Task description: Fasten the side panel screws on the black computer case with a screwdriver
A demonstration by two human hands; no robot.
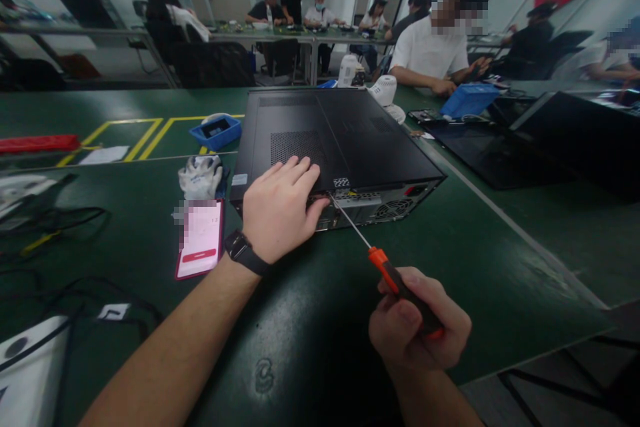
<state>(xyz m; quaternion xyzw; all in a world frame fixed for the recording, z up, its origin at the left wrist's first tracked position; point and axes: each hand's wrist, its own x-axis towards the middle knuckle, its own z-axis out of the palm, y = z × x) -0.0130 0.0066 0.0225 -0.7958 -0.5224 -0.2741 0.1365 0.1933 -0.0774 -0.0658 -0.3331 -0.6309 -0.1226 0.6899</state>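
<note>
While bracing the computer case (367,140) with the left hand (280,210), unclenched and with fingers spread flat over the top, hold the screwdriver (383,265) in the right hand (425,320) with fingers wrapped tightly around the handle. Find the case lying flat on the table (320,327), directly ahead, with its rear side facing the hands. Step in hand, by judgement: working a fastener at the rear edge, beside the left thumb. Too small to tell: tip engagement and direction of turn. For the next move, align the shaft squarely, press firmly and rotate the handle without slipping. Note the materials: matte black sheeting on top, finely perforated at the vent (296,145); silvery metal and a round fan grille (395,208) behind; slim, straight metal shaft; orange-and-dark handle, probably rubbery. Left of the case, note crumpled fabric gloves (200,178), a flat, glossy phone (204,240) and a boxy blue bin (221,140), likely plastic.
</note>
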